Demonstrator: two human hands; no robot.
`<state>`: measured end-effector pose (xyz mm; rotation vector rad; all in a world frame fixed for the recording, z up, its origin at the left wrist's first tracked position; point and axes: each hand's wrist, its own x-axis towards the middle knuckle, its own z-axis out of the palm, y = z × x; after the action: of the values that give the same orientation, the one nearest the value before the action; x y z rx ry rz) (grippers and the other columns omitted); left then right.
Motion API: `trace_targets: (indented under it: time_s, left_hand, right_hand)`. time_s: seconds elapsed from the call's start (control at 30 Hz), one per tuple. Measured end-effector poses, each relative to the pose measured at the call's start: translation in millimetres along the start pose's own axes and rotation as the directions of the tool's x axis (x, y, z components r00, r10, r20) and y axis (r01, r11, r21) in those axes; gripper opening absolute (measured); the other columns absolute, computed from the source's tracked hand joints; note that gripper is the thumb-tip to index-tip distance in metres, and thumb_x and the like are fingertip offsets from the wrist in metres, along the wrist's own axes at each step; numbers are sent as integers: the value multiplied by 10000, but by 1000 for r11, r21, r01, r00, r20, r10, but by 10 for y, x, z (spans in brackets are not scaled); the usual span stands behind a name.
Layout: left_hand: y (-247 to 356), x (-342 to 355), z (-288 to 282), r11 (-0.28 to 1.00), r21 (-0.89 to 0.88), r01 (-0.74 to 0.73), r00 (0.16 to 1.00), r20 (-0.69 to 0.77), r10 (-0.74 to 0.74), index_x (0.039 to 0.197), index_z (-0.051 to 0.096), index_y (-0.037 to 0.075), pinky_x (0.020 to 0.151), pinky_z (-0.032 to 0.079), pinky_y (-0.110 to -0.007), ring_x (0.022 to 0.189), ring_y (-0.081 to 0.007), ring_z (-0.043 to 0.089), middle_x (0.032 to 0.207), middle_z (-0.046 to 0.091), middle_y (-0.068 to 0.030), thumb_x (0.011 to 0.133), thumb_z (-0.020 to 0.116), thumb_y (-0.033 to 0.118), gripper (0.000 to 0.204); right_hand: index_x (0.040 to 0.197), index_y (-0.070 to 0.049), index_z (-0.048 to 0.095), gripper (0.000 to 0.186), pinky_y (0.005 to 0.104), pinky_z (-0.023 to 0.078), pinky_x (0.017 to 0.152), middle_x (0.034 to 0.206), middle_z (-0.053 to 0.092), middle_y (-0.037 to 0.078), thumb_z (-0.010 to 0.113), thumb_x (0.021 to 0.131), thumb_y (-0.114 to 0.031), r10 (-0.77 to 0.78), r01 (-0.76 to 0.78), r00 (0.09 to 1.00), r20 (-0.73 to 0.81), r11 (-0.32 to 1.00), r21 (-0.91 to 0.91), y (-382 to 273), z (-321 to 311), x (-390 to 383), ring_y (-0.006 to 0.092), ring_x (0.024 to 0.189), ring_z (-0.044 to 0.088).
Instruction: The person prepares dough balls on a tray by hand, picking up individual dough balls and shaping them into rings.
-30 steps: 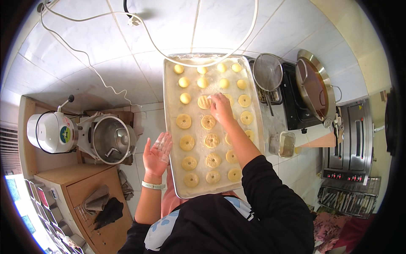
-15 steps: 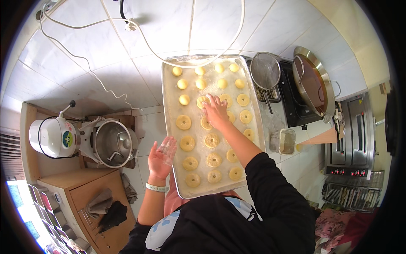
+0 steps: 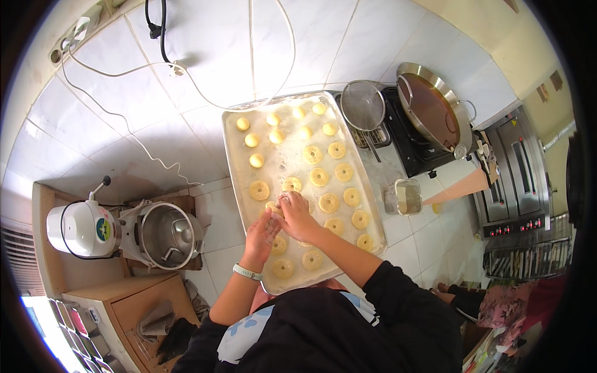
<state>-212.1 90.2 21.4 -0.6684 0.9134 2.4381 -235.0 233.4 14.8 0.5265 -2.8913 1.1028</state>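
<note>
My left hand [image 3: 260, 236] and my right hand [image 3: 295, 214] meet over the near left part of a large floured metal tray [image 3: 379, 233]. A piece of yellow dough [image 3: 272, 206] shows at the fingertips of both hands, which are closed about it; its shape is partly hidden. Flat dough rings [image 3: 328, 202] with small centre holes lie in rows on the near and right parts of the tray. Several round dough balls [image 3: 251, 140] sit toward the far left and far edge. Fingers and palms cover some rings.
A stand mixer [image 3: 81, 230] with a steel bowl [image 3: 168, 233] stands at left. To the right are a mesh strainer [image 3: 362, 105], a wide pan of brown liquid [image 3: 429, 105] on a black stove, a clear container [image 3: 408, 197] and an oven [image 3: 516, 174]. A white cable [image 3: 292, 50] hangs above the tray.
My right hand has moved nearer and left, from the tray's middle to my left hand, lifting a dough piece and leaving a bare spot. My left hand has come in over the tray. The view has shifted.
</note>
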Motion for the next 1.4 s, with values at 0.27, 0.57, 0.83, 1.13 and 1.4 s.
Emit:
trace_targets:
  time_s: [0.27,0.57,0.83,1.13,1.4]
  left_hand:
    - [-101,-20,129,975,134,-175,984,64,167,961,605,13,708,450,-232,804,-97,577,896,622,-29,912,563,195,193]
    - [282,-181,289,841,482,-245,936,345,76,1073,594,-28,798,451,-228,865,-103,598,957,652,-58,875,622,188,294]
    - [313,-291,377,868,330,-371,915,292,279,1031,614,-44,772,485,-240,819,-114,618,929,661,-73,823,668,70,243]
    - [378,-427,478,925,299,-236,958,233,169,1031,629,-16,648,440,-211,769,-87,591,887,655,-39,833,664,98,231]
    - [381,-380,486,894,403,-195,969,218,113,1040,621,-45,657,434,-207,782,-95,598,904,665,-68,839,663,144,279]
  right_hand:
    - [1047,-13,516,317,498,262,960,1292,399,180,592,805,-203,-78,4,977,-200,938,-346,-457,-235,-293,351,1257,321]
    - [1083,-16,534,259,280,497,783,1046,626,142,607,841,-69,352,-271,936,12,698,663,-431,-599,-227,182,922,626]
    - [1064,1,595,259,250,504,766,956,652,82,633,808,-4,239,-129,969,-60,700,703,-412,-765,-224,144,880,632]
    - [1061,48,605,263,238,486,796,1021,634,96,651,809,-9,333,-254,940,71,546,798,-506,-916,-278,125,888,607]
    - [1048,27,632,256,239,465,818,973,647,75,664,797,-18,355,-323,926,127,573,754,-471,-981,-335,115,899,598]
